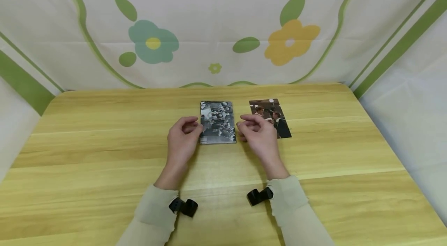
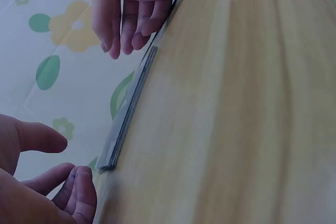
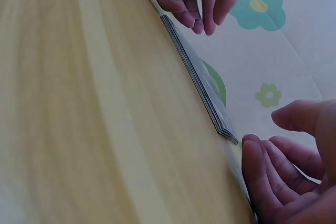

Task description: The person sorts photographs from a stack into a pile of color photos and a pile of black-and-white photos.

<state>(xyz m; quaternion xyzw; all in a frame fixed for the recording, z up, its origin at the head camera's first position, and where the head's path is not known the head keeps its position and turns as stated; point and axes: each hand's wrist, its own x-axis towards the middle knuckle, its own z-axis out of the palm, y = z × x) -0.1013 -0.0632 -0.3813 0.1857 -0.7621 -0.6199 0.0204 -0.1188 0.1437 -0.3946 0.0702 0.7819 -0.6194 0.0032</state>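
Note:
A neat stack of photo cards point(image 1: 218, 123) lies flat on the wooden table, its top picture a black-and-white crowd scene. Its layered edge point(image 2: 128, 111) shows in the left wrist view. My left hand point(image 1: 183, 137) is at the stack's left side, fingers loosely bent and thumb apart from them; whether a fingertip touches the edge I cannot tell. On the other side, my right hand point(image 1: 260, 135) is just off the stack's right edge with relaxed fingers, nothing between them. Partly behind that hand lies a single colour photo card point(image 1: 282, 126) of people in dark clothes.
The light wooden table point(image 1: 104, 184) reaches back to a white cloth point(image 1: 216, 25) printed with flowers and green leaves. Black wrist cameras point(image 1: 188, 207) are strapped over both pale sleeves point(image 1: 153, 215).

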